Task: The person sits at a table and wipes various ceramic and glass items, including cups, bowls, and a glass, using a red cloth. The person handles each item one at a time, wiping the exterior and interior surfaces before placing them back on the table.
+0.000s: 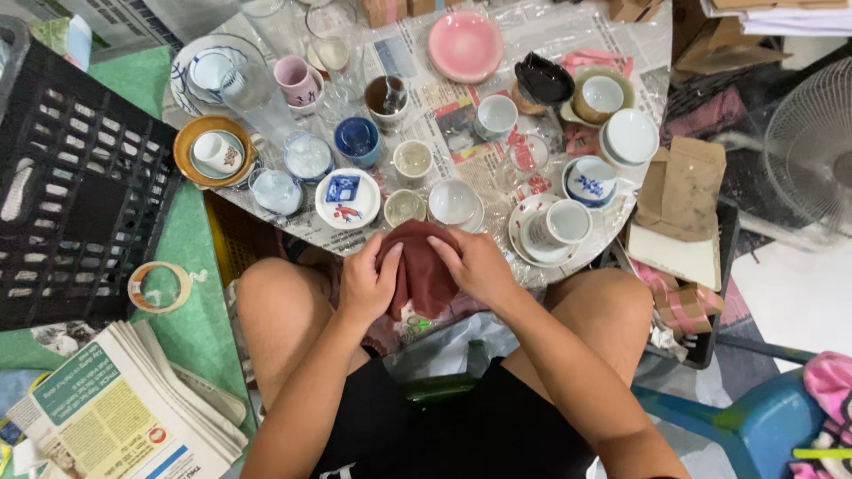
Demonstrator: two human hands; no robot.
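— Where's the dark red cloth?
— At the surface's near edge, above the lap.
— And the hands?
— Left hand and right hand both grip it, fingers curled.

A stack of folded newspapers lies at the lower left on the green floor covering, its top sheet showing a teal panel above a yellow block with a small red mark. Printed newspaper sheets in white, red and blue cover the table under clear plastic film. To the right of the table, a flattened brown cardboard box rests on a pale flat board, touching the table's edge. More brown cardboard cartons stand at the upper right corner, and small brown boxes sit at the table's far edge.
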